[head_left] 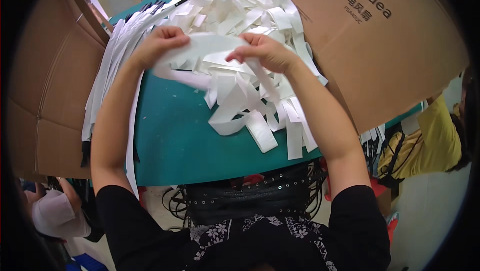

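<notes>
Green tabletop (170, 136) fills the middle of my view, its rounded near edge curving across the frame below centre. From my remote seat I see brown cardboard on both sides: a tall panel (50, 66) along the left rim and a large printed carton (360, 56) leaning over the upper right.

Between them, from the top centre down toward the middle right, I find a loose heap of white strips (235, 13), many curled and crossing one another. At its lower end lies a flat white bundle (261, 131), tilted on the green surface.

Just above centre, a white band (210, 46) spans the gap between the two hands, blurred, in front of the heap. I see the left hand (165, 45) with fingers curled in and the thumb pressed over one end of it. The right hand (265, 53) is more loosely bent, thumb and forefinger near each other at the band's other end; I cannot tell how firmly it grips.

At the left, beside the left forearm, long pale strips (112, 71) hang in a row over the table edge. I also see a person in yellow (440, 133) at the far right and another person (55, 213) at the lower left.
</notes>
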The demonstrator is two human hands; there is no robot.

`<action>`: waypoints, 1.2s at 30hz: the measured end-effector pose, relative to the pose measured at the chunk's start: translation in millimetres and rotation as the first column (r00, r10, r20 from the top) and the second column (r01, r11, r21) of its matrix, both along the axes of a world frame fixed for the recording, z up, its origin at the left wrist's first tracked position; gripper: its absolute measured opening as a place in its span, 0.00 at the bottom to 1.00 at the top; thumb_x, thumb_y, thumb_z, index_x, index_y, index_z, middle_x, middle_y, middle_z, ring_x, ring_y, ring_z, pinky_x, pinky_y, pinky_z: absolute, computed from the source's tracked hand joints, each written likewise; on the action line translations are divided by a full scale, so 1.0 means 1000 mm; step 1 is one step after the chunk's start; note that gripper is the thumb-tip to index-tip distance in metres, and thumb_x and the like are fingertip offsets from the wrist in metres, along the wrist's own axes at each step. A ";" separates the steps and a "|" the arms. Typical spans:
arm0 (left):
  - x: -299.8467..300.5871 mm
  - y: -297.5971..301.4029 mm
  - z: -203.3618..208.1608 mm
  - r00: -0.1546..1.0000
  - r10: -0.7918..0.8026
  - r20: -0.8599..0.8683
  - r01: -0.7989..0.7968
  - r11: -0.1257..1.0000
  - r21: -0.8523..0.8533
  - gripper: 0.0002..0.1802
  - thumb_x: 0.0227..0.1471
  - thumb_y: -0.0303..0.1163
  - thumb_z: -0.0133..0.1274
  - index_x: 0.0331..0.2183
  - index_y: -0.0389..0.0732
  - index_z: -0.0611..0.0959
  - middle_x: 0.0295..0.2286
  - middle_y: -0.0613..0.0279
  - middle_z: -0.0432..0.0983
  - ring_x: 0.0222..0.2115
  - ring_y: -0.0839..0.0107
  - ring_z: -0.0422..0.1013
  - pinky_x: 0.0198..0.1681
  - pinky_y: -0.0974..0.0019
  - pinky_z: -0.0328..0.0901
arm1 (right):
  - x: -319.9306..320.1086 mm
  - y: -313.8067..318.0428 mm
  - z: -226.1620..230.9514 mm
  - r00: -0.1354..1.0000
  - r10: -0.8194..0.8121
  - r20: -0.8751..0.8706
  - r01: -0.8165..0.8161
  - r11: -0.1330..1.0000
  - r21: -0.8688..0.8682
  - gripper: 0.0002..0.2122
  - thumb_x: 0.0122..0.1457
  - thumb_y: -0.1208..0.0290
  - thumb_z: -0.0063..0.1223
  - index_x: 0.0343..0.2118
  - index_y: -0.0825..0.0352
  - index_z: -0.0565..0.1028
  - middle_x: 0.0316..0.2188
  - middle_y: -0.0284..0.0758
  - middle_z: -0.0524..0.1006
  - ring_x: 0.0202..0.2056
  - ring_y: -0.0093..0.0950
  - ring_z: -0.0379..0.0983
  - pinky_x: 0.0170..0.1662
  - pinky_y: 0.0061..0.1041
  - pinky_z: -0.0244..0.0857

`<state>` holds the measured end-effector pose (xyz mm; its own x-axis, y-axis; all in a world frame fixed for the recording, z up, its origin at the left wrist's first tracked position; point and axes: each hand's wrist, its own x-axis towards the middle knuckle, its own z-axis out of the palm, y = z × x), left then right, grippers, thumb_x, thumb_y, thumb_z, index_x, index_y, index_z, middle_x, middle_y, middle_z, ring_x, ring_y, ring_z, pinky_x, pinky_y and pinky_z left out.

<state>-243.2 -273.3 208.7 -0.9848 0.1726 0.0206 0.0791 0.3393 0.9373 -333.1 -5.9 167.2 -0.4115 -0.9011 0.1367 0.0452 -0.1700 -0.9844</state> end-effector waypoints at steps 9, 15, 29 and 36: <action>0.064 -0.091 0.010 0.906 0.050 0.419 0.025 0.985 -0.172 0.22 0.33 0.42 0.65 0.28 0.35 0.80 0.21 0.70 0.73 0.20 0.84 0.65 0.23 0.80 0.60 | -0.118 -0.031 0.049 0.063 -0.020 -0.998 0.689 0.724 0.029 0.11 0.57 0.65 0.44 0.40 0.62 0.71 0.34 0.38 0.75 0.34 0.32 0.71 0.38 0.25 0.63; 0.181 -0.119 -0.046 0.876 0.168 0.451 -0.270 0.947 0.173 0.17 0.34 0.34 0.64 0.27 0.33 0.80 0.21 0.67 0.75 0.19 0.82 0.69 0.22 0.80 0.63 | -0.185 -0.088 0.099 -0.250 -0.376 -0.892 0.616 0.649 -0.447 0.10 0.54 0.68 0.42 0.35 0.65 0.74 0.30 0.47 0.74 0.35 0.43 0.70 0.39 0.35 0.63; 0.210 -0.013 -0.144 0.733 0.247 0.634 -0.617 0.635 0.465 0.10 0.48 0.32 0.52 0.30 0.34 0.78 0.24 0.66 0.74 0.21 0.83 0.68 0.23 0.81 0.63 | 0.080 -0.125 0.030 0.337 0.163 -0.927 -0.005 0.985 0.171 0.10 0.51 0.69 0.51 0.37 0.61 0.73 0.32 0.35 0.75 0.31 0.29 0.72 0.34 0.25 0.64; 0.201 0.013 -0.163 0.751 0.360 0.553 -0.643 0.586 0.493 0.08 0.44 0.33 0.57 0.25 0.38 0.79 0.22 0.67 0.74 0.19 0.84 0.66 0.20 0.82 0.60 | 0.244 0.044 -0.089 0.684 0.655 -0.320 -0.471 0.732 0.491 0.11 0.53 0.66 0.48 0.35 0.68 0.73 0.30 0.39 0.75 0.33 0.35 0.71 0.37 0.31 0.66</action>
<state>-42.1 -260.1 45.2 -0.8541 -0.2685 -0.4454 -0.2960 -0.4533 0.8408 -88.6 37.9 78.2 0.2192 -0.9549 -0.2002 -0.4370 0.0874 -0.8952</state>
